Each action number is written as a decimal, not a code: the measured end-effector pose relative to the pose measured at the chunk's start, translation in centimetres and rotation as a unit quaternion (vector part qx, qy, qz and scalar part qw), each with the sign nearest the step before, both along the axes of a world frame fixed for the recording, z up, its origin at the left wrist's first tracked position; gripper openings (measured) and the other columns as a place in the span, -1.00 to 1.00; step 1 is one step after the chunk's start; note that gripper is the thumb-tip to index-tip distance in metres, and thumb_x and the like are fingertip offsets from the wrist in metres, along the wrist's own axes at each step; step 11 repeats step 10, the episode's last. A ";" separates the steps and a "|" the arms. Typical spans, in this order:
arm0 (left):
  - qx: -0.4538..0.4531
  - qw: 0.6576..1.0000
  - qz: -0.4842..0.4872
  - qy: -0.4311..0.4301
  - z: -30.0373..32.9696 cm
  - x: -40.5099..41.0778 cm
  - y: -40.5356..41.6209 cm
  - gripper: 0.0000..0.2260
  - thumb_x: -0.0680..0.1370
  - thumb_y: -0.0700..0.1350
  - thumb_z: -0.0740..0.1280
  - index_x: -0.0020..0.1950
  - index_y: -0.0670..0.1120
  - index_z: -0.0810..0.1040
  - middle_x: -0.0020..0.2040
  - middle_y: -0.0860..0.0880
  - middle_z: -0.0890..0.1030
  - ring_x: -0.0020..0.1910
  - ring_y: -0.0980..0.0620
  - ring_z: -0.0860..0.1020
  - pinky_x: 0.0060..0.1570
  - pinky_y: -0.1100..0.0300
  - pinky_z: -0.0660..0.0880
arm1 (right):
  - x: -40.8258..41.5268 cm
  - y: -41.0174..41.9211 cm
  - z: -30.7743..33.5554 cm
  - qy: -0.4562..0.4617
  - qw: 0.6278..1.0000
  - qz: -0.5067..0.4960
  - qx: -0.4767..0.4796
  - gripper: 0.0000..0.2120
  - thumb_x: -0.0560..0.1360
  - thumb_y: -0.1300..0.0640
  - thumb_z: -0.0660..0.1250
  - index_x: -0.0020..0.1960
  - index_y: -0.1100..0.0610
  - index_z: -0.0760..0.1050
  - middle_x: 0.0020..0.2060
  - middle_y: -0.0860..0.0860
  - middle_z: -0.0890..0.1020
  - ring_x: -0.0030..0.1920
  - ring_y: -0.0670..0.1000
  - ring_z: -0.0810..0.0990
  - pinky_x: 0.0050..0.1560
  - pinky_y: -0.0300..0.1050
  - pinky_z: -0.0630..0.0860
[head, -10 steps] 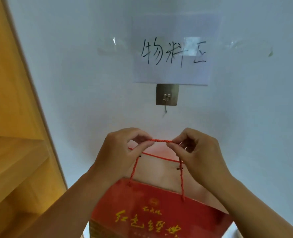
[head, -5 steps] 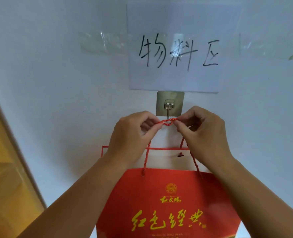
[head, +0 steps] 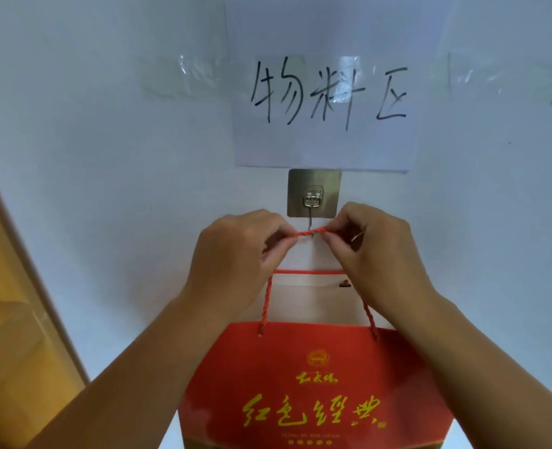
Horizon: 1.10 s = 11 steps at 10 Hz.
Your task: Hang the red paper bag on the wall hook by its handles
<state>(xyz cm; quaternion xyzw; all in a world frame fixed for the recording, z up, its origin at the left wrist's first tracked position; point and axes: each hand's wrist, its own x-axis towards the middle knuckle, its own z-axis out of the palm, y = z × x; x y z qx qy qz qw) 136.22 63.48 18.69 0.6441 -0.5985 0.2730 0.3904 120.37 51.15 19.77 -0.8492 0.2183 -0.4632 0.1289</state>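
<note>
Pinching the twisted red rope handles (head: 312,233) taut between left hand (head: 235,254) and right hand (head: 378,254), thumb and forefinger of each closed tight on the cord, other fingers curled. Stretching a short straight span of cord right at the tip of the metal wall hook (head: 313,222); cord touching or just crossing the hook's lower end, can't tell whether already seated behind the tip. Red paper bag (head: 313,384) dangling below the hands, flat against the white wall (head: 106,157), weight carried by the fingers, not yet by the hook.

Doing this step well, as judged here:
- Keeping both cords together in the pinch; can't tell if both loops are in that span, so checking before letting go.
- Keeping the span taut and centred on the hook, lifting slightly above the tip, pushing toward the wall, then lowering into the bend.
- Easing weight on slowly; adhesive plate (head: 314,192) likely not liking a jerk.
- Releasing one hand at a time, watching for slip-off.
- Avoiding snagging the paper sign (head: 320,92) directly above the plate.
</note>
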 end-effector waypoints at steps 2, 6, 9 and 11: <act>0.017 0.999 0.028 0.026 -2.7 -1.5 -0.7 -0.86 0.53 0.01 0.50 0.02 -0.01 0.70 -0.20 0.06 0.75 -0.27 0.09 0.69 -0.22 0.38 0.46 | 0.2 -0.5 -2.3 0.021 0.999 0.032 0.029 -0.81 0.53 0.12 0.49 -0.22 0.08 0.55 -0.33 -0.02 0.66 -0.30 0.04 0.62 -0.22 0.10 0.61; 0.015 0.998 0.045 0.039 -4.0 -2.2 -1.2 -0.83 0.54 -0.01 0.49 0.07 -0.05 0.66 -0.19 0.02 0.74 -0.28 0.07 0.69 -0.25 0.27 0.58 | 0.9 -0.3 -3.7 0.004 0.999 0.003 0.035 -0.88 0.53 0.08 0.46 -0.16 0.06 0.59 -0.28 -0.06 0.66 -0.26 0.02 0.63 -0.21 0.10 0.62; 0.029 0.997 0.077 0.004 -3.9 -3.1 0.2 -0.79 0.61 0.06 0.39 0.09 -0.05 0.67 -0.15 0.02 0.74 -0.26 0.04 0.67 -0.25 0.09 0.65 | 0.1 0.4 -3.3 0.040 0.995 0.037 0.081 -0.91 0.53 0.04 0.48 -0.12 0.03 0.64 -0.24 -0.10 0.70 -0.19 -0.06 0.68 -0.14 0.09 0.65; 0.021 0.996 0.083 0.022 -3.8 -3.5 1.6 -0.84 0.60 0.05 0.39 0.01 -0.02 0.67 -0.17 0.04 0.73 -0.29 0.06 0.65 -0.29 0.22 0.59 | -3.8 0.3 -1.2 -0.011 0.985 0.086 0.148 -0.91 0.52 0.01 0.49 -0.09 0.02 0.71 -0.19 -0.09 0.76 -0.13 -0.08 0.72 -0.01 -0.01 0.67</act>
